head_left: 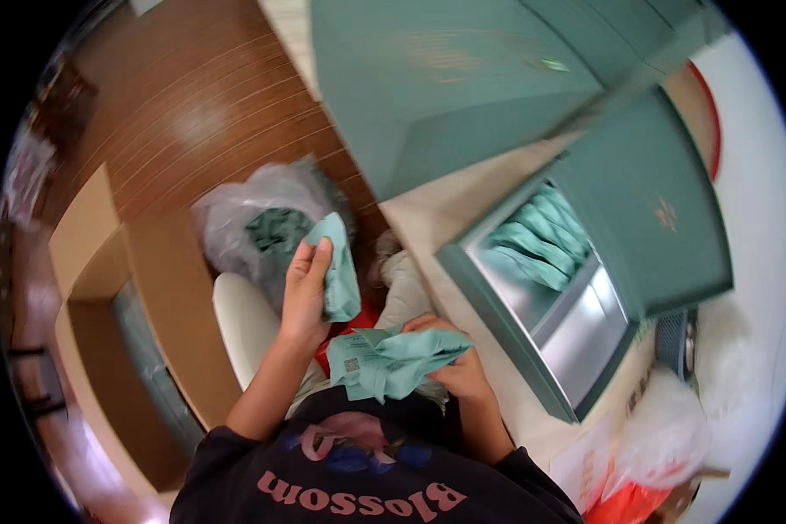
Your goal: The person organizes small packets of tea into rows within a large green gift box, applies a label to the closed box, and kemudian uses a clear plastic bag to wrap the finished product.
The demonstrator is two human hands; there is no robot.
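Observation:
My left hand (307,284) is closed on a flat mint-green packet (341,288), raised upright in front of me. My right hand (458,374), partly hidden, grips a crumpled mint-green packet (380,358) lower down, with a small printed square on it. To the right of both hands, an open dark green box (506,349) lies on a pale tabletop (428,236), with a row of several folded mint-green packets (537,240) in one compartment and a bare silver-grey compartment (585,341) beside it.
Large green boards or lids (445,105) lie at the table's back. A translucent bag (236,205) of green items is on the wooden floor. An open cardboard box (170,314) stands left, a white seat (240,332) beneath me. Plastic bags (664,419) crowd the right.

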